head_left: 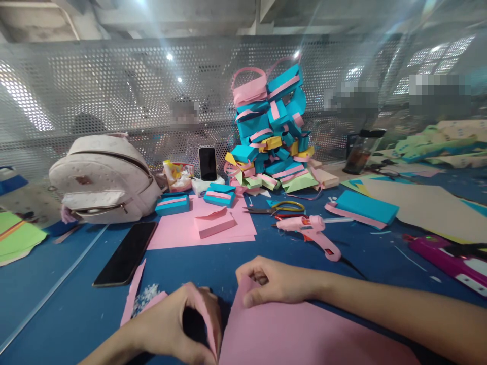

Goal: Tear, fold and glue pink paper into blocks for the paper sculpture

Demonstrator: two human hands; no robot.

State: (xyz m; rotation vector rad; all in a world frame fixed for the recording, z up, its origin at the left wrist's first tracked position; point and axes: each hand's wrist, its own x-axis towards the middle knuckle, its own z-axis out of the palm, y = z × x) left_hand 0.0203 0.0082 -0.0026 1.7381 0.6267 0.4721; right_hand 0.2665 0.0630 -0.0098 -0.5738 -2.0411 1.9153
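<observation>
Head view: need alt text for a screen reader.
A person's left hand holds a curled pink strip while the right hand pinches a pink sheet over a blue table. Beyond lie a pink glue gun, scissors and a tall pile of blue, pink and yellow paper pieces.

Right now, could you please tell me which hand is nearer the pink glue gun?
Right: the right hand is in front and left of the pink glue gun; the left hand is farther left and nearer the camera.
</observation>
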